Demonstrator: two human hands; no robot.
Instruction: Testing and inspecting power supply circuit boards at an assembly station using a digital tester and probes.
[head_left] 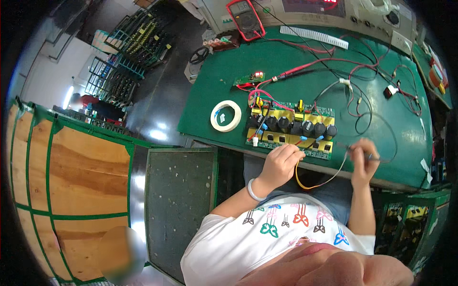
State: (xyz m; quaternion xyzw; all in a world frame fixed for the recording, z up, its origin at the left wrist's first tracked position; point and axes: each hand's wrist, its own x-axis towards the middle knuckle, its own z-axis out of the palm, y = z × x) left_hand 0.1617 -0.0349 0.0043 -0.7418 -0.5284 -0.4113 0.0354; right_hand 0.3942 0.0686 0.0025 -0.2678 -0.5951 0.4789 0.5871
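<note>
A green circuit board (pixel 327 153) with black capacitors and yellow plates lies at the table's near edge. My left hand (pixel 281 164) is pinched closed at its front edge, on the end of a thin yellow wire (pixel 300 183). That wire loops below the table edge, turns pale, and rises toward my right hand (pixel 364 159). To the right of the board, this hand is closed around a slim dark probe-like tool (pixel 368 156), blurred by motion. Its tip points toward the board. Small white connectors (pixel 255 141) and coloured leads sit on the board.
A tape roll (pixel 213 117) lies left of the board. Behind are a small lit circuit board (pixel 249 79), red test leads (pixel 305 66), a red multimeter (pixel 245 20) and a white strip (pixel 315 36). Cables spread over the green table (pixel 405 138). A rack (pixel 410 214) stands at the lower right.
</note>
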